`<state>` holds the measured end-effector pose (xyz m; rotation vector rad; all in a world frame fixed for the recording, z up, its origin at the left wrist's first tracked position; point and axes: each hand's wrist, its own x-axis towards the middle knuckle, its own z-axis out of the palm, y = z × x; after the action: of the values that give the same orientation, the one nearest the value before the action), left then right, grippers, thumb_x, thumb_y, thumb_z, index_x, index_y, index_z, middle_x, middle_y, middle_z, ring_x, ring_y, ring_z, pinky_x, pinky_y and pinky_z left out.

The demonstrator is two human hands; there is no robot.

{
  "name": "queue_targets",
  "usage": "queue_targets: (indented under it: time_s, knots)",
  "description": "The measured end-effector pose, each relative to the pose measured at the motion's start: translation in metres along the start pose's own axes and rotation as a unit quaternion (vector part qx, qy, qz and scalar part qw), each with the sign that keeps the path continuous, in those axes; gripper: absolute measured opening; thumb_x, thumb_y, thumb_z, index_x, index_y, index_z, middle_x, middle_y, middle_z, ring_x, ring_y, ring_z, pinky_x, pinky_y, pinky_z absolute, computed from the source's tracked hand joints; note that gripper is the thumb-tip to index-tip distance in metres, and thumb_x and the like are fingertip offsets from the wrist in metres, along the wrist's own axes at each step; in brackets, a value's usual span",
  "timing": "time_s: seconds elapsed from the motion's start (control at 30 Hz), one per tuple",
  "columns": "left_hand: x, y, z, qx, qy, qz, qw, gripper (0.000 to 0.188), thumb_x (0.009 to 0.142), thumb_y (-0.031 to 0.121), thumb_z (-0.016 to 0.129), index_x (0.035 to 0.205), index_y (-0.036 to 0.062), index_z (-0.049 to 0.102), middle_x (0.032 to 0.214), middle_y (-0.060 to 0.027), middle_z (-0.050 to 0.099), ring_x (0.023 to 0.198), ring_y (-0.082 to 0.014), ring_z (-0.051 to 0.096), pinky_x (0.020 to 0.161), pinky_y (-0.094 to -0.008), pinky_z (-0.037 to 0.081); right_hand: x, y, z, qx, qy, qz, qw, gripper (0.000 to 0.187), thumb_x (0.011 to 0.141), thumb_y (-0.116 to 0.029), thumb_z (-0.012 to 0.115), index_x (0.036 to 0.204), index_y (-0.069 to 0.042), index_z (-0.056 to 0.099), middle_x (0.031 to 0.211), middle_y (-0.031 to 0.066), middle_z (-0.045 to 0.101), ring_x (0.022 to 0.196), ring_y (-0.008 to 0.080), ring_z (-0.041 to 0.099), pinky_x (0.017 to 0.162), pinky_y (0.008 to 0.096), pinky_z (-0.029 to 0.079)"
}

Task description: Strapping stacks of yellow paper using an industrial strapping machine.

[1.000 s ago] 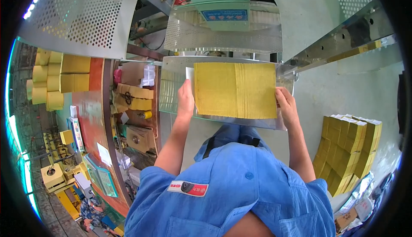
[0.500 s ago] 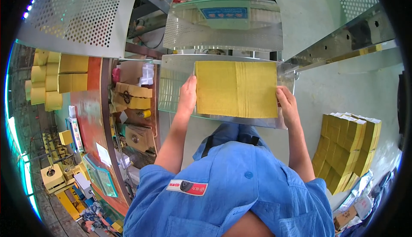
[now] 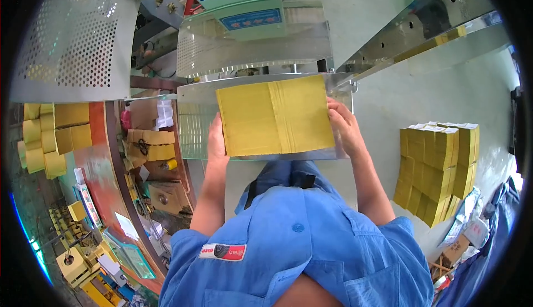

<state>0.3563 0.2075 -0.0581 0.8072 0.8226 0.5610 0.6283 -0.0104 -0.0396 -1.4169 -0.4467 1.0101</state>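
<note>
Over the flat, glassy counter [image 3: 195, 126] before you, your left hand [image 3: 218, 138] and right hand [image 3: 345, 125], fingers partly curled, grip opposite ends of a yellow rectangular block [image 3: 250, 117], seemingly paper. You appear to be steadying it; shifting it calls for even pressure. Fine creases line its slightly slanted face right of centre.

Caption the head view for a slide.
Left hand and right hand hold a yellow rectangular piece by opposite ends above a shiny shelf.

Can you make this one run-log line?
held: yellow rectangular papery slab; left hand: at left edge; right hand: at right edge
</note>
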Motion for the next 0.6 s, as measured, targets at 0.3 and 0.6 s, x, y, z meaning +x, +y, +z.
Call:
queue_targets:
  time_s: [0.3,0.6]
  knots:
    - [-0.003,-0.015,0.028,-0.108,0.017,-0.014,0.994,0.054,0.103,0.047,0.039,0.136,0.0052,0.05,0.128,-0.0061,0.057,0.117,-0.0199,0.055,0.099,-0.0347,0.044,-0.011,0.006,0.047,0.116,0.011,-0.057,0.992,0.064,0.1,-0.039,0.041,0.15,0.0,0.031,0.152,0.0132,0.035,0.143,0.0238,0.029,0.117,0.0367,0.02]
    - [0.065,0.025,0.05,-0.062,-0.091,0.033,0.993,0.06,0.102,0.051,0.039,0.141,0.005,0.045,0.136,-0.0057,0.052,0.124,-0.0182,0.05,0.103,-0.0323,0.04,0.046,-0.014,0.043,0.087,0.018,-0.126,0.988,0.07,0.098,-0.05,0.04,0.149,-0.002,0.034,0.146,0.0105,0.037,0.138,0.0236,0.031,0.115,0.0365,0.02]
